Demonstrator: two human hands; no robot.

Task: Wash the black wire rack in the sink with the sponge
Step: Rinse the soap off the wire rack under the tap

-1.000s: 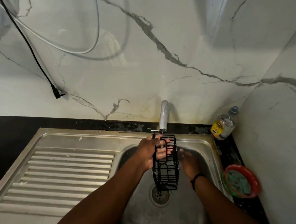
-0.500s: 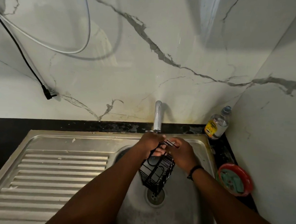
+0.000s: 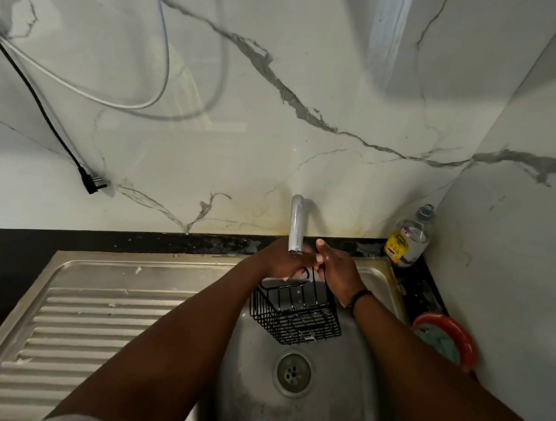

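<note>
Head view is giving me one frame, and parts of it are hard to read. I am seeing one black wire rack [image 3: 295, 311] hanging over the bowl of the sink [image 3: 295, 404], above the one drain [image 3: 294, 371] and clear of the bowl floor. Its upper back edge is hiding behind the two hands meeting under the spout of the one tap [image 3: 296, 224]. My left hand [image 3: 282, 260] is curling over the rack's top wire, fingers closed on it. My right hand [image 3: 338, 269] is gripping the rack's right upper edge, but its forefinger is sticking up beside the spout and the fingertips are overlapping the left hand, so I cannot tell how tight that hold is. Whether water is running from the spout, I cannot make out.

One black band is sitting on the right wrist. Both forearms are running off the bottom edge. One clear bottle [image 3: 409, 238] with a yellow label is standing in the corner on the dark desk [image 3: 107, 243]; its print is too small to read. One red bowl [image 3: 457, 335] is sitting on the desk just right of the sink, partly cut by my right arm, holding something teal that may be the sponge; I cannot say for sure. Two cables, one black [image 3: 43, 114] and one white [image 3: 115, 100], are hanging on the marble wall [image 3: 309, 83], and both are running out of frame at the top left.
</note>
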